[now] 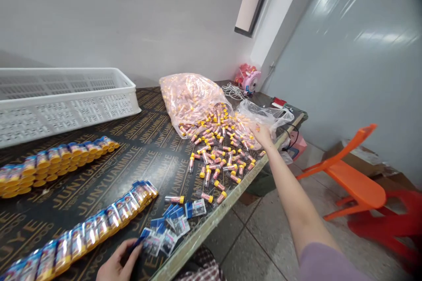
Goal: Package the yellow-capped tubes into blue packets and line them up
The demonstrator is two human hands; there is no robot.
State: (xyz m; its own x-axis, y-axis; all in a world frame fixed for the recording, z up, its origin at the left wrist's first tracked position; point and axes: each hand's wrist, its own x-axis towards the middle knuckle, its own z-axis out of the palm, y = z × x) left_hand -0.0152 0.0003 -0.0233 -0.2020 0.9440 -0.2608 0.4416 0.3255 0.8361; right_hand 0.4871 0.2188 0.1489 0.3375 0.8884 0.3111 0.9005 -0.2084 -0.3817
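Observation:
My left hand is at the bottom, its thumb and fingers pinched on a blue packet. Beside it lie several small blue and clear packets near the table edge. My right hand reaches far forward to a clear plastic bag; its fingers are too small and blurred to make out. Small tubes with yellow caps are spread over the dark table, spilling from a large clear bag. Rows of blue-labelled, yellow-based packs line the left side.
A white plastic crate stands at the back left, with another stacked row before it. A pink fan and white cable are at the far corner. Orange chair and red stool stand right.

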